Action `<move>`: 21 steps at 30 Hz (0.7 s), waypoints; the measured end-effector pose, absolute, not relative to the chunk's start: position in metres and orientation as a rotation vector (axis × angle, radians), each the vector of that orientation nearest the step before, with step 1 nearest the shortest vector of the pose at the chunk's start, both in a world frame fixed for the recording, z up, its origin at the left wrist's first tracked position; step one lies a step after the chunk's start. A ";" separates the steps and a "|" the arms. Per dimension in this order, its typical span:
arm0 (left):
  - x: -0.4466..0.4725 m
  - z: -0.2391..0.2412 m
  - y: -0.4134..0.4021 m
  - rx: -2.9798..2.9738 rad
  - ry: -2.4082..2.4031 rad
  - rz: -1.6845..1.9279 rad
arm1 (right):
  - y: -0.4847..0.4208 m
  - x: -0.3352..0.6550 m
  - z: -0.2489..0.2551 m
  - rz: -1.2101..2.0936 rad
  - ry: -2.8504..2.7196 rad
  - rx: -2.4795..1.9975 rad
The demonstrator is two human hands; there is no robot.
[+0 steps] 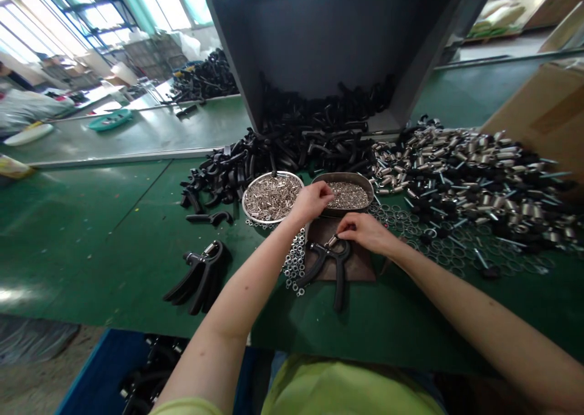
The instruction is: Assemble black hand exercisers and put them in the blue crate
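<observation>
Head view: we look from head height, forward and down | Near: the left hand (311, 202) and right hand (365, 231), close below us, mid-frame | Far: past the green workbench (114, 220), we see windows (157, 1), upper left

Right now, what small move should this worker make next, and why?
Probably the left hand should pinch one of the small metal pieces and bring it to the black hand grip. Its fingers already reach into the oval tin, while the right hand is at the grip's upper end, beside the spring.
</observation>
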State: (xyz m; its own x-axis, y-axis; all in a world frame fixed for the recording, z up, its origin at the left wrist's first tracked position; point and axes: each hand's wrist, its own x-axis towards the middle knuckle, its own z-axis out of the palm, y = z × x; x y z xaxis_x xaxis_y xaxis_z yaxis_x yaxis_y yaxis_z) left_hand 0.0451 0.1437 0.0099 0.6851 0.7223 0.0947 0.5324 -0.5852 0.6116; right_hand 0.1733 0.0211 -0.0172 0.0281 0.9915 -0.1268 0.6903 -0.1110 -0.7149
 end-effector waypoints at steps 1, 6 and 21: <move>0.039 0.010 0.140 2.290 0.913 0.486 | 0.023 0.173 -0.016 0.878 -1.705 -1.869; 0.002 0.004 0.111 1.989 0.745 0.456 | 0.033 0.173 -0.010 0.982 -1.722 -1.939; -0.017 -0.012 0.062 2.293 0.678 0.318 | -0.044 0.183 -0.017 0.512 -1.746 -1.936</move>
State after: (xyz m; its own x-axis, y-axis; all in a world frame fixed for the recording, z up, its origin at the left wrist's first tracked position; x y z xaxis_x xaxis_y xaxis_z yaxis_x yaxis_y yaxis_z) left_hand -0.0171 0.0621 -0.0122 0.8317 0.5543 0.0310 0.3788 -0.6075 0.6981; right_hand 0.1827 -0.0438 -0.0166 0.1156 0.9924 0.0419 0.8129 -0.0703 -0.5782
